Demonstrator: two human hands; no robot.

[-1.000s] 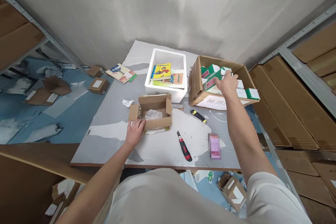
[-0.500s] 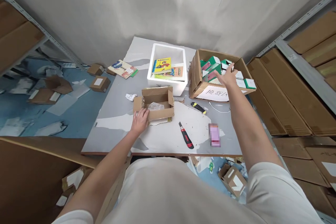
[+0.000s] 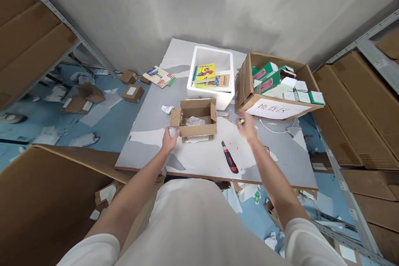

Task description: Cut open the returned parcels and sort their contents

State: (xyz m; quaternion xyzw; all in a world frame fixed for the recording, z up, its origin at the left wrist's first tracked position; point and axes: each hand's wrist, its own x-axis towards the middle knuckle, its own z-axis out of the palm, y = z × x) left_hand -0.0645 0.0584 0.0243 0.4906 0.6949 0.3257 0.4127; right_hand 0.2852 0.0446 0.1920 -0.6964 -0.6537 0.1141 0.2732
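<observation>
My left hand [image 3: 170, 140] has its thumb and fingers apart beside the near left corner of a small open cardboard box [image 3: 198, 129]. Its fingertips are at the left flap; contact is unclear. Crumpled clear plastic [image 3: 195, 121] lies in this box. My right hand [image 3: 248, 128], smeared by motion, covers most of a yellow and black utility knife [image 3: 241, 121] on the table. Only one end of that knife shows by the fingers, so I cannot tell whether they grip it. A red and black utility knife [image 3: 230, 158] lies between my hands, blade pointing away.
A white foam box [image 3: 190, 92] holds books. Beside it, a larger carton [image 3: 244, 87] contains several green and white boxes. More books [image 3: 158, 76] lie at the table's far left edge. A white cable [image 3: 274, 131] lies right of my right hand. Shelves with cartons flank the table.
My right hand has come back from the carton of green and white boxes to the yellow and black utility knife. My left hand's fingers have spread off the small box's edge. The view has shifted.
</observation>
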